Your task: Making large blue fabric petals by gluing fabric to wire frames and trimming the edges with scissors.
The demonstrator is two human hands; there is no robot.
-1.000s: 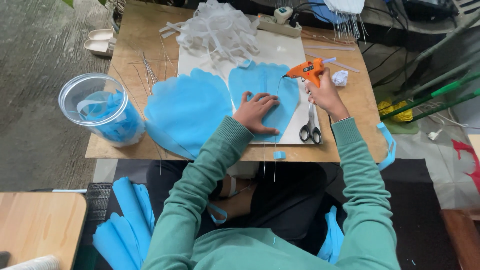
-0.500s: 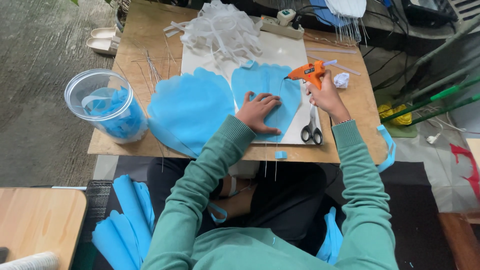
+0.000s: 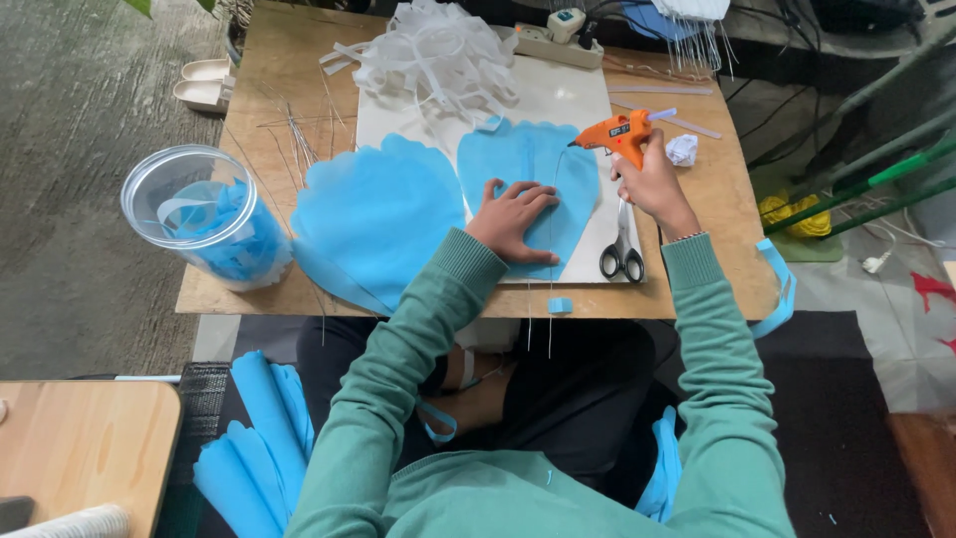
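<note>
nearest the viewer, loose blue petal shapes (image 3: pixel 254 448) lie on the floor below the near edge of the table (image 3: pixel 697 289), beside a dark mat. on that near edge sits a small blue scrap (image 3: pixel 561 305), and a thin wire (image 3: pixel 550 299) runs past it and overhangs the edge. a blue ribbon strip (image 3: pixel 782 289) hangs off the table's near right corner.

left hand (image 3: pixel 516 221): open, palm down, fingers spread flat on the blue petal sheet (image 3: pixel 533 184), pinning it to the white board (image 3: pixel 558 100); the wire crosses the sheet just right of the fingers. scissors (image 3: pixel 622 249) lie closed on the board's right margin, between the sheet's edge and the right wrist, just beside both.

right hand (image 3: pixel 647 179): closed around the grip of an orange glue gun (image 3: pixel 617 132), nozzle pointing left and reaching the sheet's upper right edge.

a second, larger blue petal sheet (image 3: pixel 383 219) lies left of the first, overlapping the board's left edge and reaching the table's near edge. further left, a clear plastic jar (image 3: pixel 204 219) holding blue scraps stands at the near left corner, touching the edge.

bare wood shows right of the board, with a crumpled white wad (image 3: pixel 682 149) there. at the far side, a heap of white strips (image 3: pixel 433 55) covers the board's far edge, with a power strip (image 3: pixel 558 40) behind it.
</note>
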